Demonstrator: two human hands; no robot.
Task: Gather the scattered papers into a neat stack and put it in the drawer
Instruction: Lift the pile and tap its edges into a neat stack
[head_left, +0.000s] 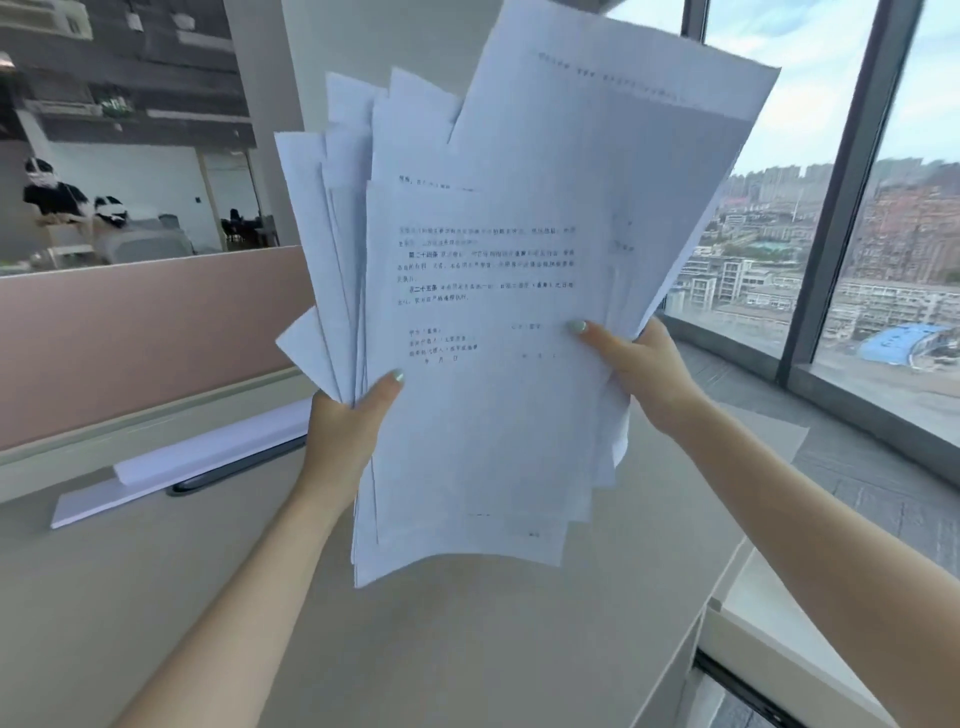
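Papers (498, 322) are held upright in the air above the desk (156, 597), fanned and uneven, long axis running roughly vertical from the fingers upward. Left hand (348, 421) pinches the lower left edge, thumb on the front sheet, remaining fingers hidden behind. Right hand (644, 364) grips the right edge slightly higher, thumb pressed on the front sheet, fingers likewise behind. Bulk of the sheets rises above both thumbs; a shorter portion hangs below them, bottom edges staggered and clear of the desk.

Judgement: squaring depends on the lower edges, which lie directly below the fingers; tapping them down on the desk would align them. Both hands sit about equally near.

Separate white sheet bundle (208, 457) lies flat on the desk, left of and beyond the left hand, not yet gathered.

Writing: printed Chinese text, numbered clauses and signature lines; too blurred to transcribe reliably. No brand visible. Drawer cannot be identified with certainty.
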